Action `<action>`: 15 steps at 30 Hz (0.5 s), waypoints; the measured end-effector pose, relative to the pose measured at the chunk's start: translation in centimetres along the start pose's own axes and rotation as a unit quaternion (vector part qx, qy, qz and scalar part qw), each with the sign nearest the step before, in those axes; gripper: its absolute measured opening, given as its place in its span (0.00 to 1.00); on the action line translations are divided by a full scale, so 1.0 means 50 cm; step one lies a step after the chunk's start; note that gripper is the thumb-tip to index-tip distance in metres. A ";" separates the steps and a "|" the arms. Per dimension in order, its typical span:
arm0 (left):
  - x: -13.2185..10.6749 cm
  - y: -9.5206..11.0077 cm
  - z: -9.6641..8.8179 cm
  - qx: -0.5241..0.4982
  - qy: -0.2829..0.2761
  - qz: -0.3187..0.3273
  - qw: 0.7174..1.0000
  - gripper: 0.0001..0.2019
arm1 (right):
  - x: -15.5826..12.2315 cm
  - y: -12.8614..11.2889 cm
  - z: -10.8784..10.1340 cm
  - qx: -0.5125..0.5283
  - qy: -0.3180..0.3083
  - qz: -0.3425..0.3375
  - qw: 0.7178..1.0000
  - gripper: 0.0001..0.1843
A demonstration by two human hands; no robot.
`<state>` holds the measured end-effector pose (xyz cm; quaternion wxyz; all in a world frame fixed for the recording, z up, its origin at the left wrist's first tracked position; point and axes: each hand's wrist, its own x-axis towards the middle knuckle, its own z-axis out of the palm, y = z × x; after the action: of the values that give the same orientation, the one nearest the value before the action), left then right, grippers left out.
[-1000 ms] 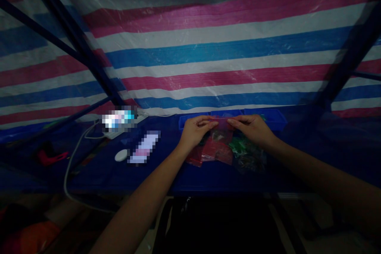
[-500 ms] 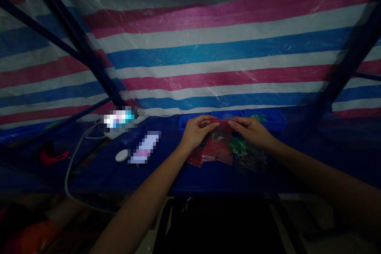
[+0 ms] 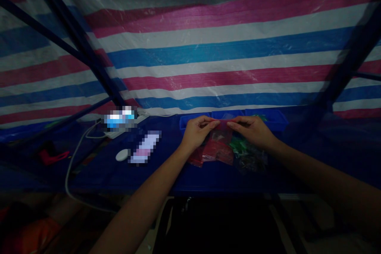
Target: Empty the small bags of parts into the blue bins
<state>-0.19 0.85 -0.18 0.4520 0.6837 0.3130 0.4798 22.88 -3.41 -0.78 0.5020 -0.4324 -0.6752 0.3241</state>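
Observation:
My left hand (image 3: 198, 129) pinches the upper left edge of a small red see-through plastic bag (image 3: 222, 133). The upper right edge of the same bag is pinched by my right hand (image 3: 251, 129). Something darker shows inside the bag, too dim to name. Below it on the blue table lie more red plastic bags (image 3: 218, 152). Green plastic bags (image 3: 238, 146) and clear bags with dark contents (image 3: 253, 161) lie to their right, under my right wrist.
Behind my hands stand blue trays (image 3: 275, 119), one with green bits in it. To the left are a blurred-out phone (image 3: 145, 147), a white round disc (image 3: 122, 155), and a power strip (image 3: 114, 131) with a white cable (image 3: 70, 166). A striped tarp (image 3: 223, 55) hangs behind the blue table (image 3: 119, 178).
Both hands keep their pinch on the red bag's top edge and have barely moved. My right fingers have shifted very slightly. The other things stay where they were.

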 end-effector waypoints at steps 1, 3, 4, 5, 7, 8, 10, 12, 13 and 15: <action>0.000 0.000 0.000 0.004 -0.002 0.000 1.000 0.15 | -0.001 -0.001 0.001 0.001 0.001 0.002 1.000 0.15; 0.000 0.000 -0.001 0.010 -0.005 0.003 1.000 0.15 | -0.002 -0.006 0.003 0.018 0.003 0.003 1.000 0.16; 0.000 0.000 -0.001 0.011 -0.007 0.005 1.000 0.14 | -0.003 -0.008 0.005 0.033 0.006 0.000 0.999 0.16; 0.000 0.001 -0.001 0.010 -0.010 0.007 1.000 0.14 | -0.004 -0.011 0.006 0.045 0.008 -0.005 0.999 0.17; -0.001 0.004 0.000 0.004 -0.022 0.008 1.000 0.14 | -0.006 -0.015 0.008 0.052 0.013 -0.014 0.998 0.18; -0.002 0.005 0.002 0.001 -0.032 0.008 0.999 0.15 | -0.007 -0.017 0.008 0.048 0.017 -0.017 0.999 0.18; -0.004 0.010 0.005 -0.002 -0.056 0.004 0.998 0.16 | -0.008 -0.019 0.007 0.038 0.027 -0.017 0.999 0.18; -0.007 0.013 0.007 0.004 -0.077 -0.001 0.997 0.17 | -0.008 -0.020 0.006 0.037 0.037 -0.016 0.999 0.17; -0.008 0.014 0.008 0.008 -0.084 -0.004 0.996 0.17 | -0.008 -0.020 0.006 0.038 0.040 -0.017 0.998 0.17; -0.009 0.014 0.009 0.014 -0.094 -0.009 0.995 0.16 | -0.008 -0.020 0.006 0.043 0.044 -0.019 0.998 0.17</action>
<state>0.07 0.07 0.24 0.4741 0.7292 0.2819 0.4050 22.39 -4.20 -0.18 0.5558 -0.4116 -0.6455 0.3241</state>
